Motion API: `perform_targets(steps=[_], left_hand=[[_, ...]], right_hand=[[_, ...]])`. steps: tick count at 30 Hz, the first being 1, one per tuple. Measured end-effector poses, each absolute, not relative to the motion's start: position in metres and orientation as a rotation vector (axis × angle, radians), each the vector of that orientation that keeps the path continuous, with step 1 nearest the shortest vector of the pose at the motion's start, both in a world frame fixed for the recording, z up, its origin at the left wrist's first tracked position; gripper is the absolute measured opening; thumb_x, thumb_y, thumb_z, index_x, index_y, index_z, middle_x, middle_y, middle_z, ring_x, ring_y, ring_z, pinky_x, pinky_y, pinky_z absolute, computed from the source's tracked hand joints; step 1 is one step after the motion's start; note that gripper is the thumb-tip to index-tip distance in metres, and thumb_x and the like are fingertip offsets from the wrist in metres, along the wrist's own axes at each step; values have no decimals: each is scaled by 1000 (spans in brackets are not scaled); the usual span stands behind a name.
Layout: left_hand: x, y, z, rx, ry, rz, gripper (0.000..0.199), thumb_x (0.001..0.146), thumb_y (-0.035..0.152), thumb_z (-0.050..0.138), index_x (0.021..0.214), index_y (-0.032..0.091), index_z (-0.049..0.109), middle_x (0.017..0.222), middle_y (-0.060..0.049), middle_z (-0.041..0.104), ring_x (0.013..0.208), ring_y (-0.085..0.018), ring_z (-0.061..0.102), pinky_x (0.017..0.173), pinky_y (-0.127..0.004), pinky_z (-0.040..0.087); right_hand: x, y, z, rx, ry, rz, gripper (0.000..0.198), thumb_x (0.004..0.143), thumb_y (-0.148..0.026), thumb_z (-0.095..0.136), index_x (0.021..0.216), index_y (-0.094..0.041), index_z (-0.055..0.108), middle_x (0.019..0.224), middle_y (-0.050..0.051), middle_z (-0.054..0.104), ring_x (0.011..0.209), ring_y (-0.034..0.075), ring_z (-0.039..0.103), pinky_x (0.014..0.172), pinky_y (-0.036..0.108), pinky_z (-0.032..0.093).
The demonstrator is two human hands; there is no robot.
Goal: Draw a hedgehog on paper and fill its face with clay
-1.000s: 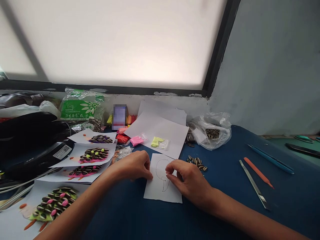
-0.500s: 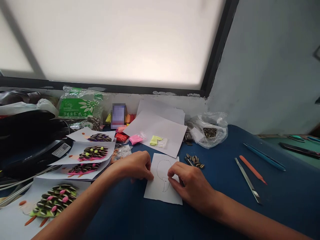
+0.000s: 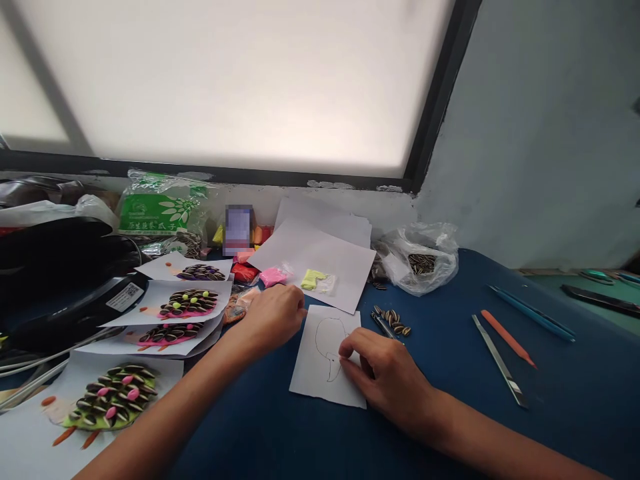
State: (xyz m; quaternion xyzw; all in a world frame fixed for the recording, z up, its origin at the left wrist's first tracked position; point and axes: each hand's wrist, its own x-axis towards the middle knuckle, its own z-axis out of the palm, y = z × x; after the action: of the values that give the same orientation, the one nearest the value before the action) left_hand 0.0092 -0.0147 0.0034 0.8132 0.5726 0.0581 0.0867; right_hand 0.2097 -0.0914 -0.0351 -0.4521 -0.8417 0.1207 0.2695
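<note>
I see the paper (image 3: 306, 377) flat on the desk (image 3: 235, 420). My right hand (image 3: 385, 367) is narrowed over its right side, contents unclear; my left hand (image 3: 277, 315) curls by its upper left edge, grip hidden. I'd expect light, easily creased paper, best held by an edge.

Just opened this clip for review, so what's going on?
A person's right hand is over the edge of a line drawing on a small white sheet; whether it holds anything is too small to tell. The left hand is by the sheet's upper left corner. Striped seeds lie beyond the right hand, seed pictures to the left.
</note>
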Motion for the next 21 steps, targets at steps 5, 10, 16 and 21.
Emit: perform_targets(steps=[5,10,16,21], left_hand=[[13,-13,-15,2395,1586,230,44,79,24,50,120,18,61,97,-14,71,93,-31,63,73,-35,43],[11,-12,-15,2420,1498,152,46,81,22,48,124,19,63,96,-13,73,93,-29,65,78,-34,45],[14,-13,-13,2517,1514,85,44,82,19,45,122,21,65,106,-13,72,98,-29,66,78,-34,48],[14,-14,-13,2513,1525,78,43,82,19,46,121,22,65,105,-14,73,97,-30,67,78,-35,48]], right_hand=[[211,-91,-37,-1174,-2263,296,10,86,-10,56,85,-19,58,79,1,61,59,11,52,56,22,39],[210,-89,-35,-1165,-2317,221,9,86,-11,59,85,-19,63,83,2,63,68,13,58,60,21,41],[205,-88,-36,-1164,-2382,149,10,86,-12,61,84,-19,67,84,2,64,70,12,61,61,20,42],[205,-92,-38,-1137,-2391,115,11,89,-17,59,86,-20,70,88,3,65,70,13,61,60,21,43]])
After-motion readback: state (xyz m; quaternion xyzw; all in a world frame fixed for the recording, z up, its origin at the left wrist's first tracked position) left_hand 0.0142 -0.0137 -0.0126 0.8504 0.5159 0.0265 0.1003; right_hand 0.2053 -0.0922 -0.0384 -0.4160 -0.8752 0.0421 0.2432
